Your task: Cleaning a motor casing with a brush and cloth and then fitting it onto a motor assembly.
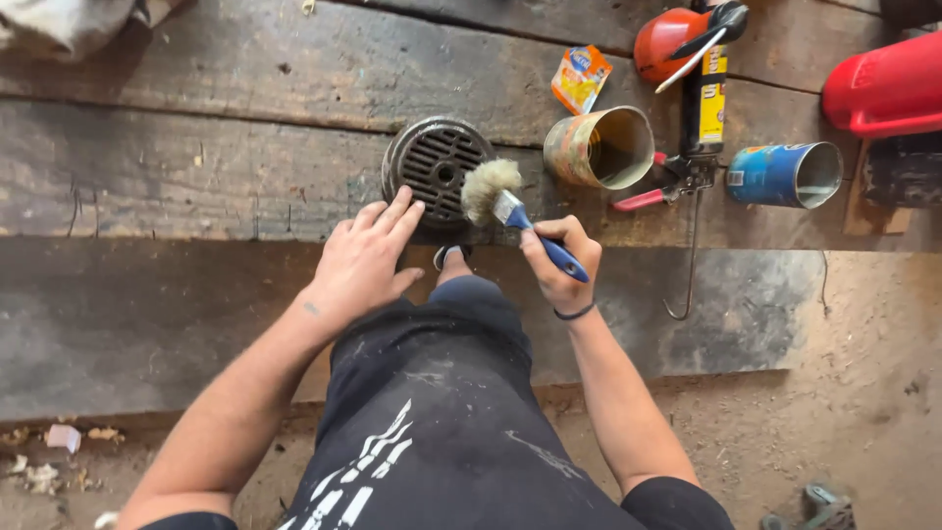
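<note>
Slotted round cover (435,170) sits on the plank bench (196,147), roughly mid-scene. Left hand (365,257) on its near-left edge, fingertips touching. Right hand (556,263) just near-right of cover, holding the brush (515,209); bristles against the cover's right edge. Right of the brush: open can (601,147) lying on its side. Sachet (580,79) just behind that can. Further right: caulking gun (703,108), running far-to-near, pliers (655,191) beside its near end. Second can (785,175), on its side, right of the gun. Oil can (677,39) at far end of the gun. Plastic container (888,88) far right. Person's knee (469,294) near of cover, between both hands.
</note>
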